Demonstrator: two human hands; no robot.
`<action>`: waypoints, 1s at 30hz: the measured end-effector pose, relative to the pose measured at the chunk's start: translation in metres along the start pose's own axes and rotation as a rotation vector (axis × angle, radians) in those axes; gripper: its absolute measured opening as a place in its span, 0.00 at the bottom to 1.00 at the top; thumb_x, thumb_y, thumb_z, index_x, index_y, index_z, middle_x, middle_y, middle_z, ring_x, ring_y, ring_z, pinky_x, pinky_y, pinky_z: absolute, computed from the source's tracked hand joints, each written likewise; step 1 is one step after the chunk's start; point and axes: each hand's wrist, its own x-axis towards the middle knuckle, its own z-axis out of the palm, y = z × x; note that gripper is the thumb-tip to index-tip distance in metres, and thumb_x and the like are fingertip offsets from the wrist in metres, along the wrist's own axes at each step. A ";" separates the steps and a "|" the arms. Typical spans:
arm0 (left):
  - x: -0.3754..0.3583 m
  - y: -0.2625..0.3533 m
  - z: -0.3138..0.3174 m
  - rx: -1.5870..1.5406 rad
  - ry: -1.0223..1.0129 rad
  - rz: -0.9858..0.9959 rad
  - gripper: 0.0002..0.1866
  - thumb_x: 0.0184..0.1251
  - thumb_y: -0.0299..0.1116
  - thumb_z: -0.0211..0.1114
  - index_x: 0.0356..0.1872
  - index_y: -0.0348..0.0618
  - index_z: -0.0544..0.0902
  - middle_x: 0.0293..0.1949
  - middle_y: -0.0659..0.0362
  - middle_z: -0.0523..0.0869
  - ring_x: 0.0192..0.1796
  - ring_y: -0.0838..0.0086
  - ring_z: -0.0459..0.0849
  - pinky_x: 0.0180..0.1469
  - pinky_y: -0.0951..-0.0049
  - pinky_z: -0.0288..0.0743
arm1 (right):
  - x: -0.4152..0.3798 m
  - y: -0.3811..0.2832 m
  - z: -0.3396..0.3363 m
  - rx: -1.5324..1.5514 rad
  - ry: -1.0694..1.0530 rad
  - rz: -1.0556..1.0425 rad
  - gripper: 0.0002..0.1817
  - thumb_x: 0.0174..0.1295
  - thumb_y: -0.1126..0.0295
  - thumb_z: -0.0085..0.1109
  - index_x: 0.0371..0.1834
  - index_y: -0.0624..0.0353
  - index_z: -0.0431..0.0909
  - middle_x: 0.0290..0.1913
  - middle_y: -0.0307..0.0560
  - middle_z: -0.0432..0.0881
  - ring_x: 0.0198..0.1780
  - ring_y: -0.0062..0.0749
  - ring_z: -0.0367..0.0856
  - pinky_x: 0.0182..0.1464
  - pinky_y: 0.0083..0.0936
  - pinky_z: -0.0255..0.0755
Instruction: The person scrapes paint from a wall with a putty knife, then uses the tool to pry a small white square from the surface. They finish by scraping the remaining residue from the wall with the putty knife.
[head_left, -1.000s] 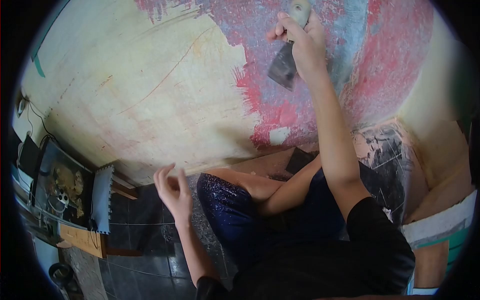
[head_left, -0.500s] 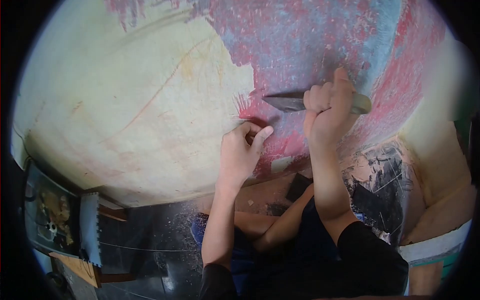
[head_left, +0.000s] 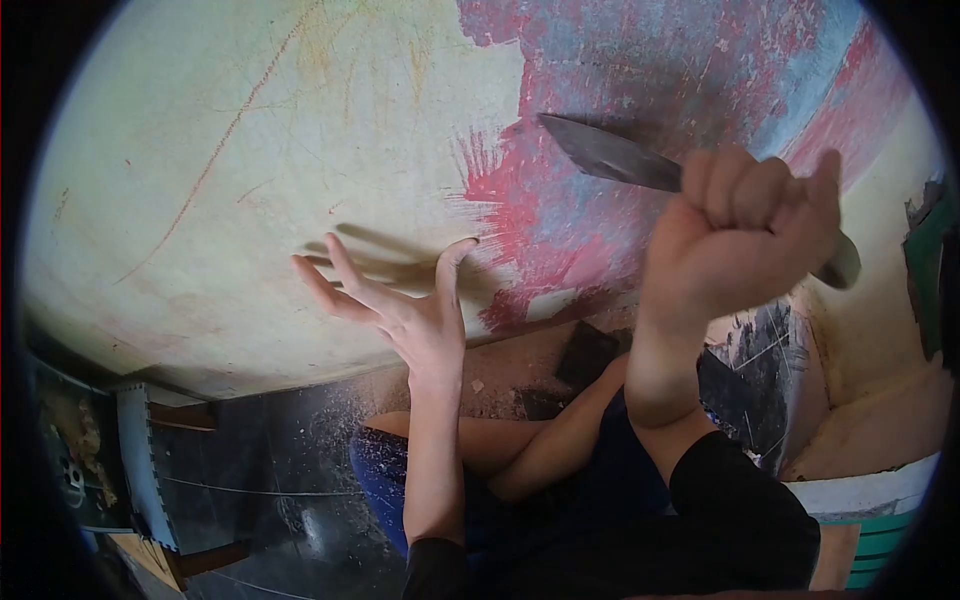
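My right hand point(head_left: 745, 225) is wrapped around the handle of a broad-bladed knife point(head_left: 615, 155). The blade points left and lies over the worn pink and blue paint point(head_left: 640, 70) on the wall; the handle's end sticks out below the fist. To the left, my left hand point(head_left: 405, 310) has its fingers spread and holds nothing. Its thumb tip is close to the jagged pink edge, and its other fingers reach over the pale wall point(head_left: 250, 150), casting shadows there.
My crossed legs point(head_left: 510, 450) are on the floor below the wall. Paint flakes are scattered over the dark tiles point(head_left: 320, 440). At the left stands a low wooden-legged item point(head_left: 145, 460) with a pale panel. A green slatted object point(head_left: 880, 550) is at the lower right.
My left hand has moved left and down, its fingers going from curled to spread. My right hand has moved right and slightly down with the knife, and the view has shifted.
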 end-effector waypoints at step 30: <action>-0.002 0.004 -0.008 0.115 -0.225 -0.094 0.77 0.46 0.57 0.86 0.84 0.28 0.38 0.81 0.22 0.32 0.84 0.26 0.33 0.83 0.35 0.40 | 0.000 0.006 0.017 0.013 0.110 0.047 0.33 0.76 0.61 0.54 0.16 0.44 0.44 0.15 0.30 0.43 0.18 0.21 0.39 0.24 0.28 0.39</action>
